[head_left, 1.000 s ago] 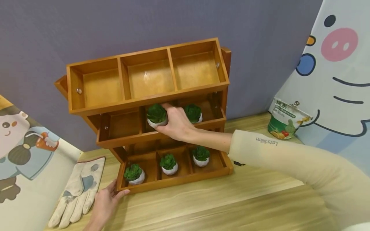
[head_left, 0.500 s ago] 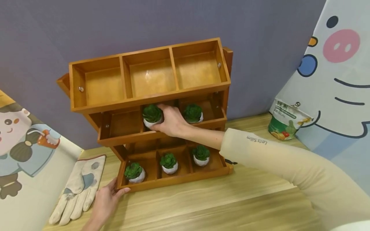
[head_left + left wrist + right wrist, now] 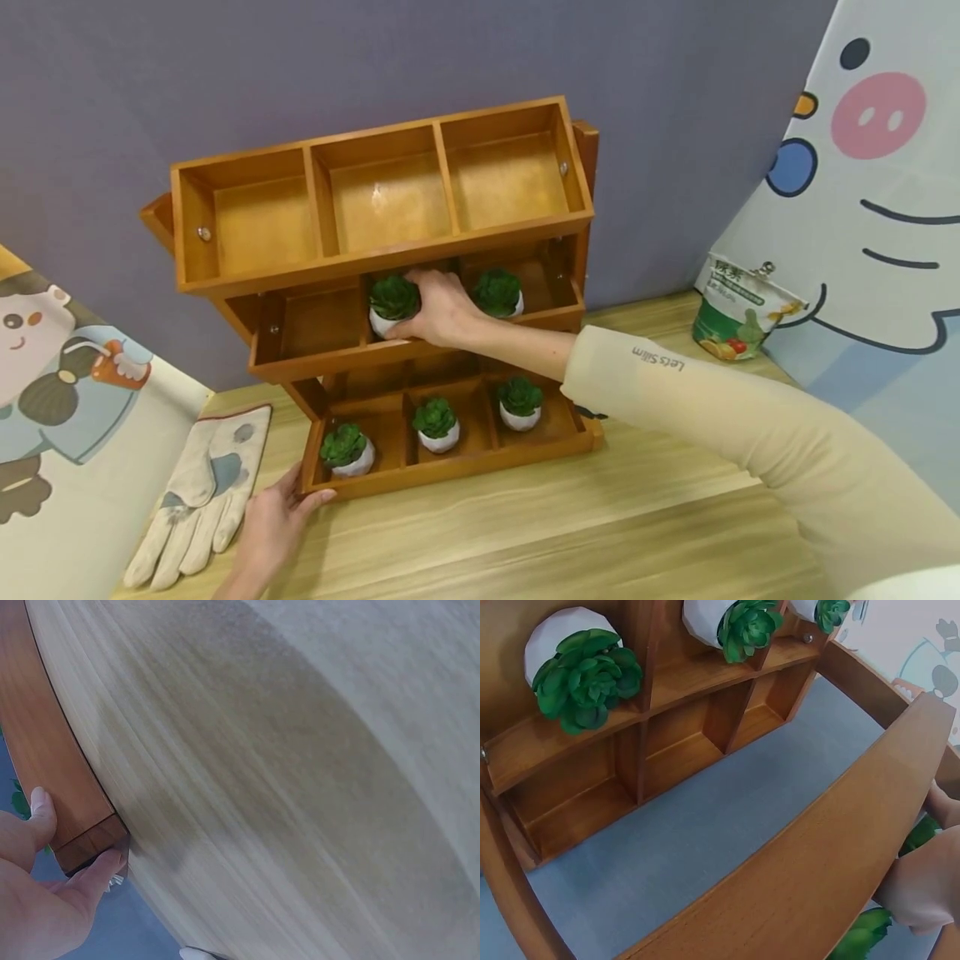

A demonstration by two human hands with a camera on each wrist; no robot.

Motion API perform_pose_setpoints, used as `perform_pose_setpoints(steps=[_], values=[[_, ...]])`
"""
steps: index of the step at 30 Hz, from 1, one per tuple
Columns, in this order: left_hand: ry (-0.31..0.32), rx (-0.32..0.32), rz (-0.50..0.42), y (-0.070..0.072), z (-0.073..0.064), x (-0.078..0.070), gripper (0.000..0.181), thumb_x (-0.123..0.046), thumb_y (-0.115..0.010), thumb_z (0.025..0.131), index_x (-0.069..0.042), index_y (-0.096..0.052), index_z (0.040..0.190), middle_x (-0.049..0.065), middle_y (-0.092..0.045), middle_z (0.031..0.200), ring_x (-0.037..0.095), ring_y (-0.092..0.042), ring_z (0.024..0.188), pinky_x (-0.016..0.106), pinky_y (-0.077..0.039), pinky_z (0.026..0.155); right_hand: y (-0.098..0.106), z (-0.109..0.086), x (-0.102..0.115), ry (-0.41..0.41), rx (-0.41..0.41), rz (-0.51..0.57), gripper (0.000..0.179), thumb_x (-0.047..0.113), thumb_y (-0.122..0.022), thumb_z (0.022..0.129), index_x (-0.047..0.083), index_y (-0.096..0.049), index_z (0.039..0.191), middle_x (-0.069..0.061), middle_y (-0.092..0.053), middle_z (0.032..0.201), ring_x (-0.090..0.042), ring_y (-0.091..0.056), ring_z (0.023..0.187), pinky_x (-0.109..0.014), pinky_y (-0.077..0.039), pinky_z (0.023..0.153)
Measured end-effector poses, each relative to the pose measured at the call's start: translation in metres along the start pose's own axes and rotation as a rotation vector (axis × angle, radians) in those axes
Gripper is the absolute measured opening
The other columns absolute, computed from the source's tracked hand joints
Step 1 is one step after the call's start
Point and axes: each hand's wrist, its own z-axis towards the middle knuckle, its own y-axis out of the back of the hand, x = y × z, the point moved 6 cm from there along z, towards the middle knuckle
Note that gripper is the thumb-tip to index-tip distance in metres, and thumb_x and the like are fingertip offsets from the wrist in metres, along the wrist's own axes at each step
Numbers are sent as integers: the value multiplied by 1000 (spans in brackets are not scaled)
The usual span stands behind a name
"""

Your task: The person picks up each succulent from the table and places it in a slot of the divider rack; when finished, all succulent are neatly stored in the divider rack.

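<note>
In the head view my right hand [image 3: 447, 312] holds a potted succulent [image 3: 393, 300], green in a white faceted pot, in the middle compartment of the middle tier. The thumb lies against the pot; the other fingers are partly hidden behind the plant. My left hand [image 3: 272, 525] grips the bottom left corner of the wooden three-tier shelf [image 3: 465, 468]. In the left wrist view the thumb and a finger of that hand [image 3: 45, 892] pinch the shelf corner [image 3: 86, 844]. A second succulent [image 3: 497, 293] sits in the middle tier's right compartment, partly behind my right hand.
The bottom tier has a succulent in each compartment: left [image 3: 347, 450], middle [image 3: 437, 425] and right [image 3: 520, 403]. White gloves [image 3: 202, 500] lie left of the shelf on the wood-grain table [image 3: 525, 533]. A clipped green-and-white bag [image 3: 738, 308] stands at the right by the wall.
My right hand has carried the succulent slightly left and down within the middle compartment, mostly in the first half second. My left hand keeps its place at the shelf corner.
</note>
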Motion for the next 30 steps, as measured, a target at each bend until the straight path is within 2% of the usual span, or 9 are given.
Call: perform_pose_setpoints(steps=[6, 12, 17, 25, 27, 30], values=[[-17, -18, 16, -1, 1, 0, 56, -23, -79, 83, 10, -60, 125, 27, -70, 94, 32, -72, 79, 38, -56, 60, -1, -3, -1, 30, 22, -2, 79, 40, -77, 84, 3, -42, 145, -13, -53, 139, -29, -49, 126, -36, -45, 100], [-27, -27, 9, -2, 0, 2, 57, -22, -79, 83, 10, -59, 126, 27, -70, 95, 33, -72, 80, 39, -56, 61, -3, -7, 4, 86, 41, 21, 63, 31, -72, 88, 5, -46, 139, -10, -59, 128, -23, -59, 110, -34, -50, 90], [-20, -20, 18, 2, -4, 5, 58, -23, -78, 85, 11, -57, 127, 27, -70, 95, 34, -71, 81, 40, -56, 62, -8, -7, 12, 100, 66, 9, 65, 29, -69, 90, 6, -42, 144, -11, -56, 133, -24, -58, 113, -33, -49, 91], [35, 43, 3, 7, -6, 12, 66, -30, -76, 86, 14, -53, 130, 31, -67, 102, 36, -71, 85, 39, -57, 64, -16, -7, 23, 172, 101, -10, 62, 28, -66, 93, 5, -41, 145, -10, -58, 132, -22, -61, 110, -30, -49, 90], [35, 47, 0, 8, -6, 13, 65, -30, -76, 86, 13, -54, 129, 31, -68, 101, 36, -71, 86, 38, -57, 64, -17, -9, 24, 197, 110, -21, 63, 28, -65, 93, 4, -39, 145, -11, -63, 122, -19, -64, 97, -28, -51, 82], [16, 37, 5, 8, -6, 12, 59, -29, -76, 86, 10, -58, 126, 27, -70, 97, 34, -71, 84, 36, -57, 61, -16, -13, 25, 246, 121, -39, 67, 26, -63, 94, 1, -33, 148, -7, -67, 85, -13, -59, 61, -24, -47, 56]])
